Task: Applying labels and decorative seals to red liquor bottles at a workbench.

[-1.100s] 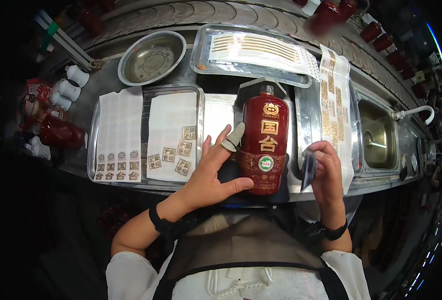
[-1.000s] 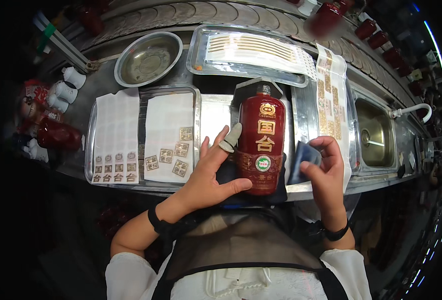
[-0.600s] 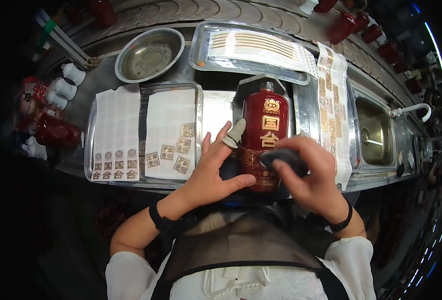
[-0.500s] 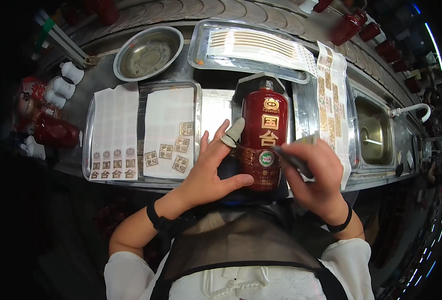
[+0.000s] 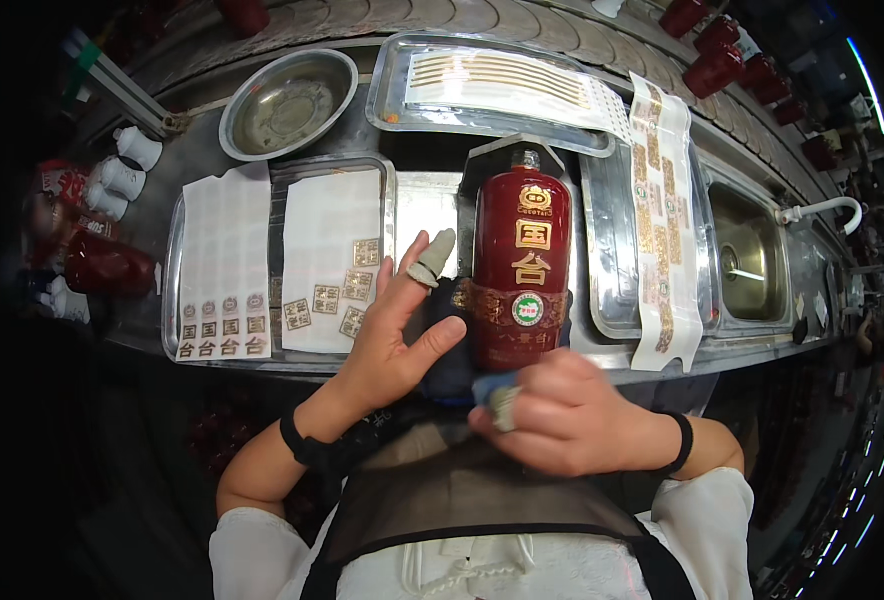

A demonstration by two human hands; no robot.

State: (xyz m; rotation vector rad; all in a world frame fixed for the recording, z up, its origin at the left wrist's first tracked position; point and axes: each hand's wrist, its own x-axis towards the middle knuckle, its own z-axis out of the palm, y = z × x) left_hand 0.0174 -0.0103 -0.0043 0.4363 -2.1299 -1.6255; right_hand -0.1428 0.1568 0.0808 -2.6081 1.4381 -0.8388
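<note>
A dark red bottle (image 5: 520,270) with gold characters and a round sticker lies on its side on the steel counter, neck pointing away from me. My left hand (image 5: 397,325) rests beside the bottle's left flank, fingers spread, a grey cot on the index fingertip. My right hand (image 5: 552,415) is closed around a small blue cloth (image 5: 487,385) at the bottle's base, a grey cot on one finger.
A steel tray (image 5: 280,200) holds a white sheet with gold square stickers; another sticker sheet (image 5: 220,270) lies left of it. A round steel bowl (image 5: 287,100), a tray of gold strips (image 5: 502,85), a long label sheet (image 5: 662,220) and a sink (image 5: 752,260) surround the bottle.
My right hand brought the blue cloth from the bottle's right side onto its front, then drew it down to the base. My left hand stayed in place.
</note>
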